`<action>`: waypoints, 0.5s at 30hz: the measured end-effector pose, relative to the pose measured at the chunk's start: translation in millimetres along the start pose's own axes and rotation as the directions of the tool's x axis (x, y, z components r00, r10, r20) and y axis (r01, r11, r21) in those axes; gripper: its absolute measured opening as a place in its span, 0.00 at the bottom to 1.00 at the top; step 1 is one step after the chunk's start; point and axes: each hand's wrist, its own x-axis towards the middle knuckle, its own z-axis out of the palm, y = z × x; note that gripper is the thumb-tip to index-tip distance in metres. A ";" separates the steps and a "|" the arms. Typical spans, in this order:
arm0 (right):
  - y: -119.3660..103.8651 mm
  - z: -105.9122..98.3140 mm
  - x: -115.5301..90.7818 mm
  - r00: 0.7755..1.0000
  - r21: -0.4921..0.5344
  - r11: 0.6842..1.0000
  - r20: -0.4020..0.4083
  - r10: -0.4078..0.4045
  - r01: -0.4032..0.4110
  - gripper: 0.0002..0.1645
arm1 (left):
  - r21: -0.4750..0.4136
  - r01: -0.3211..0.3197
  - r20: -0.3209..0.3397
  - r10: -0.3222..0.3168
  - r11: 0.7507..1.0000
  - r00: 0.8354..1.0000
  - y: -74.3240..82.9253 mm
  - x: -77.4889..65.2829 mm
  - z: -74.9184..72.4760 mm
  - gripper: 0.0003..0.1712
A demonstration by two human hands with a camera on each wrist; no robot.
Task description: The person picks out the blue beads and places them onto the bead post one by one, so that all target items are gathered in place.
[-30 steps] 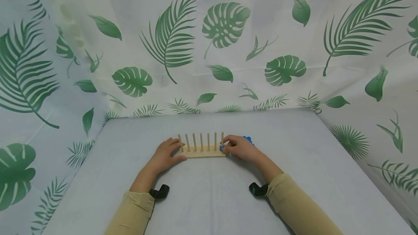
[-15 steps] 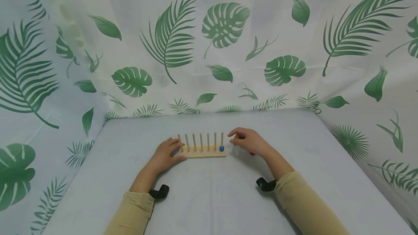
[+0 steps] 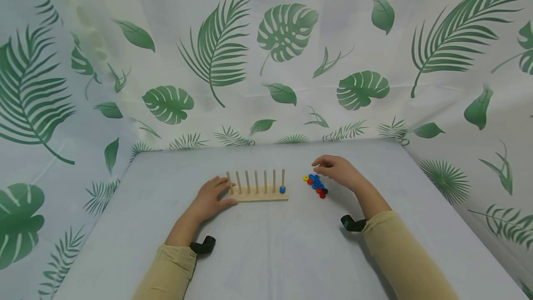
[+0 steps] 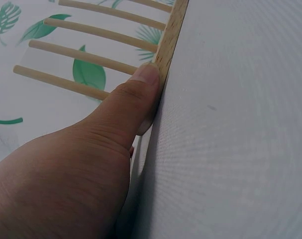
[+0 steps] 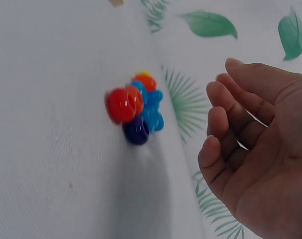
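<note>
My left hand point(image 3: 213, 196) grips the left end of a wooden peg board point(image 3: 262, 196). Its thumb point(image 4: 136, 92) lies along the front edge of the base in the left wrist view, and the other fingers are mostly hidden there. Several upright pegs stand in a row on the board. One blue bead point(image 3: 282, 190) sits at the foot of the rightmost peg. Over to the right, my right hand point(image 3: 339, 171) hovers with loosely bent fingers and nothing in them. Just beside it lies a cluster of beads point(image 3: 316, 185), blue, red, yellow and dark purple; the red bead point(image 5: 121, 105) looks rounded and glossy.
A pale cloth covers the table point(image 3: 266, 244). Behind it hangs a white curtain point(image 3: 308, 78) printed with green leaves, which also closes off both sides. A black wrist device point(image 3: 353, 223) sticks out from the right sleeve, and a similar device point(image 3: 204, 245) from the left.
My right hand let go of the blue bead on the rightmost peg and moved right, past the loose beads, uncovering them. The left hand and the board have stayed put.
</note>
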 end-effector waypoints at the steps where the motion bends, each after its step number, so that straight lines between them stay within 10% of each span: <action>1: 3.2 -1.6 1.0 1.000 -0.002 1.000 0.003 0.005 -0.005 0.22 | -0.003 0.001 0.002 -0.001 1.000 1.000 0.2 0.0 -0.1 0.34; 15: 31.9 -5.6 12.1 0.995 -0.020 0.998 0.074 0.067 -0.066 0.18 | -0.002 -0.006 -0.007 0.006 1.000 1.000 -3.1 1.0 2.3 0.34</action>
